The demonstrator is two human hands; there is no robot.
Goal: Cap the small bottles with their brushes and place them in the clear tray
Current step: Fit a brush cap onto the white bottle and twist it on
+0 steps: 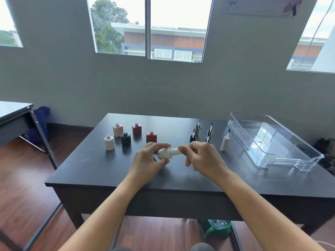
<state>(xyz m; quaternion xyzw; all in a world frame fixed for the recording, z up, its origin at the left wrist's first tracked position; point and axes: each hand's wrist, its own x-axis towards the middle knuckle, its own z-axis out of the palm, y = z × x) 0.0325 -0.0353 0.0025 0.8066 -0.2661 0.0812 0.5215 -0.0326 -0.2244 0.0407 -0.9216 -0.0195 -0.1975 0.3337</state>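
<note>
My left hand holds a small white bottle tilted on its side above the dark table. My right hand grips the white brush cap sitting at the bottle's neck. Several uncapped bottles stand at the back left: a white one, a pink one, a black one, a dark red one and a red one. Loose brush caps stand upside down to the right: a silver one, another silver one, a dark one and a cream one. The clear tray is empty.
The tray sits at the table's right end, its handle toward me. A second desk stands at the left with a blue bag behind it. A green bag lies on the wooden floor under the table. A wall with windows is close behind.
</note>
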